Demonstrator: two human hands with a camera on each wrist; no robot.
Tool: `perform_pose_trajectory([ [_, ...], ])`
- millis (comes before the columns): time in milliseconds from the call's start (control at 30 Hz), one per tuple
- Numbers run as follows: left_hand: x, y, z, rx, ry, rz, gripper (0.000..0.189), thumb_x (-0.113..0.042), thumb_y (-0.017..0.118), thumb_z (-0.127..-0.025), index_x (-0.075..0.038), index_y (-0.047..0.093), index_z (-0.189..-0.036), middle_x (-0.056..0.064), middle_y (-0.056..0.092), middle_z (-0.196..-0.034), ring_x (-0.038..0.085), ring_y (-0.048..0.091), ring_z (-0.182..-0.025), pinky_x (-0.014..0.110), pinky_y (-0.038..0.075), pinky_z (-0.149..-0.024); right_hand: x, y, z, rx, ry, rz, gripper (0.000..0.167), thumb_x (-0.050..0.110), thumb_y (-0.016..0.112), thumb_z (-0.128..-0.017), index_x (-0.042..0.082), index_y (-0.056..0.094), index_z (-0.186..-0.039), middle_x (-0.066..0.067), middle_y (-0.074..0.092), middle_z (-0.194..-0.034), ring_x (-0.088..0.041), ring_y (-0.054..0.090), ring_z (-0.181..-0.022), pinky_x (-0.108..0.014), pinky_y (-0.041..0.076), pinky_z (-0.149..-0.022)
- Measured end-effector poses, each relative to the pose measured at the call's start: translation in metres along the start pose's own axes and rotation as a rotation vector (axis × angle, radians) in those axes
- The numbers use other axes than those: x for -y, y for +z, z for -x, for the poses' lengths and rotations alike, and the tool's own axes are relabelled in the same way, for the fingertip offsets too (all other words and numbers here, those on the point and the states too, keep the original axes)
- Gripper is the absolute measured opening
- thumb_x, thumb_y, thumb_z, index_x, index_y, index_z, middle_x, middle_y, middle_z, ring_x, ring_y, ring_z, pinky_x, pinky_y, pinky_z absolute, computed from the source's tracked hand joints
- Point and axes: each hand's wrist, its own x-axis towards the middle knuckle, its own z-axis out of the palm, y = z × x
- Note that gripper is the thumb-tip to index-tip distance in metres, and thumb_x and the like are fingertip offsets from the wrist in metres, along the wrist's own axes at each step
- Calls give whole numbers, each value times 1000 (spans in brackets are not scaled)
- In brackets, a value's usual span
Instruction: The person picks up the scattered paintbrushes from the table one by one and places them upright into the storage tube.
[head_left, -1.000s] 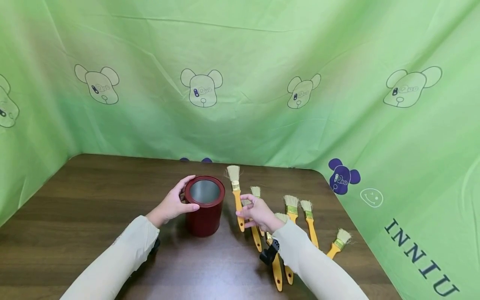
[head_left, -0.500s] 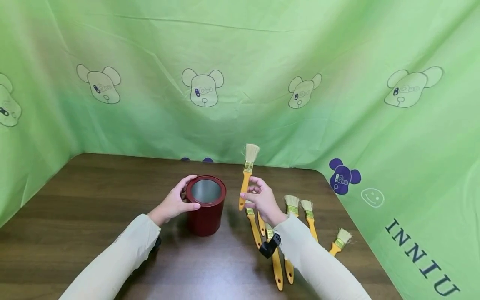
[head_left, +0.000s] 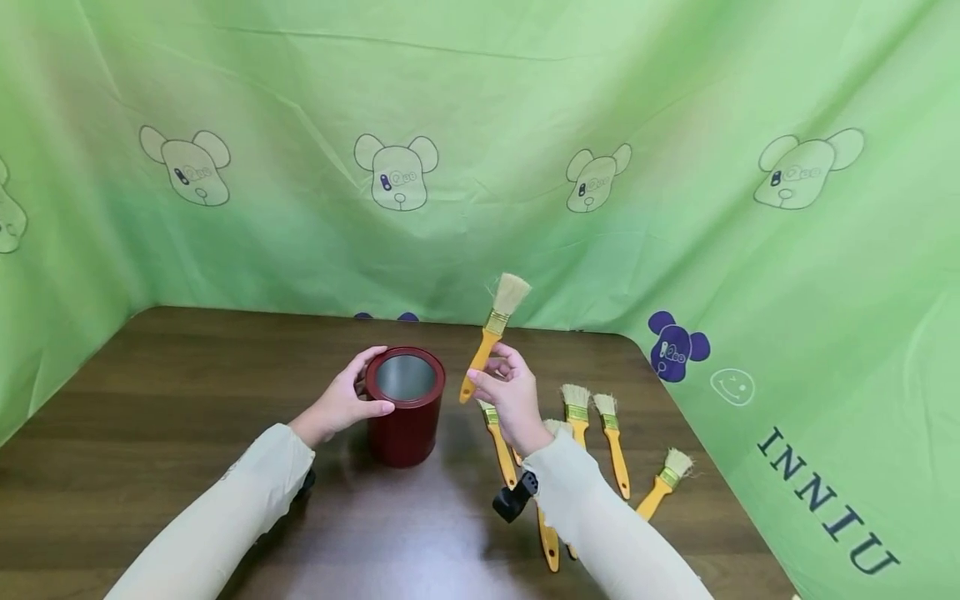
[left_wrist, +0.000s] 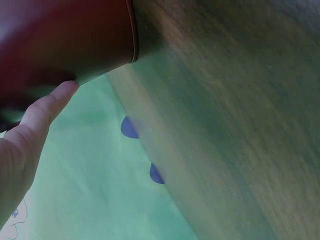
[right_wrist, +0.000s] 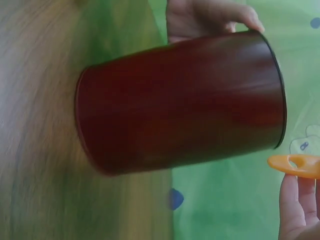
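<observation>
My left hand point(head_left: 339, 408) grips a dark red round can point(head_left: 405, 435) near its top rim, thumb in front and fingers around the far side. The can stands upright on the table with its open mouth up. My right hand point(head_left: 513, 397) pinches the yellow handle of a paintbrush point(head_left: 491, 327), raised to the right of the can, bristles up and leaning right. In the right wrist view the handle's holed end point(right_wrist: 305, 166) is near the can's rim, apart from it. The left wrist view shows one finger of the left hand along the can point(left_wrist: 65, 37).
Several more yellow-handled paintbrushes lie on the brown wooden table point(head_left: 225, 375), under and right of the right arm, one paintbrush point(head_left: 663, 483) farthest right. A green printed cloth point(head_left: 480, 242) hangs behind and beside the table. A black wrist camera point(head_left: 516, 497) sits on the right wrist.
The right hand has lifted the paintbrush from beside the can's right side, and its bristles now tilt right while the handle end swings toward the can. The left hand and can stay put.
</observation>
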Motion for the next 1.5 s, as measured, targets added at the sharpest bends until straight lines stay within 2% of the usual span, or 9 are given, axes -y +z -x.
perform_pose_trajectory([
  [200,2,0,1,-1,8,-4,86,-10,77,-78,2,26,-145,29,41,-136,39,47,-117,38,44,-93,12,17,3,-46,-79,-109,32,-15,59,-83,-3,51,-112,-2,56,-82,-9,62,-67,-25,54,-57],
  [300,2,1,1,2,14,-8,86,-11,77,-78,2,26,-145,30,42,-135,38,48,-116,37,45,-92,21,29,3,-27,-140,-160,30,-16,59,-82,-1,52,-108,-2,58,-81,-11,62,-68,-26,54,-58],
  [467,1,0,1,-2,17,-8,87,-14,79,-78,2,26,-145,29,41,-135,38,48,-116,35,45,-92,29,50,-3,21,-183,-101,32,-14,62,-82,-6,52,-112,-2,59,-84,-10,61,-71,-25,53,-57],
  [567,-1,0,1,1,8,-12,87,-16,78,-78,1,26,-146,28,41,-136,38,47,-117,36,44,-93,29,61,-6,27,-173,-74,35,-13,62,-82,-9,51,-115,-1,57,-84,-9,59,-71,-22,52,-56],
  [800,-1,-1,2,9,-2,-26,86,-16,77,-80,-1,25,-147,28,39,-138,39,46,-119,42,43,-95,28,75,-14,31,-129,34,48,-11,66,-80,-5,50,-124,-7,61,-87,-9,60,-73,-25,53,-58],
  [933,-2,-1,2,6,-5,-26,86,-17,77,-80,-1,25,-147,28,39,-138,39,46,-119,43,43,-96,27,77,-20,44,-108,111,42,-10,66,-80,-6,53,-119,-13,63,-90,-10,61,-74,-30,55,-62],
  [1133,-3,0,1,11,-16,-18,86,-16,76,-80,-1,24,-147,27,38,-138,39,45,-119,38,43,-94,28,74,-24,81,-70,226,33,-6,67,-83,-6,55,-114,-16,62,-97,-17,63,-79,-32,56,-65],
  [1367,-3,-2,1,34,-44,0,87,-13,76,-81,-1,21,-147,28,36,-139,40,43,-120,37,45,-92,26,72,-22,131,-24,252,29,-5,67,-83,-7,56,-110,-14,63,-94,-16,63,-79,-32,56,-65],
  [1500,-4,-3,1,55,-97,44,90,-16,77,-81,-5,19,-149,28,36,-139,39,44,-119,40,50,-84,25,72,-21,146,-11,282,30,-5,68,-82,-6,58,-110,-14,63,-94,-13,62,-78,-31,55,-64],
])
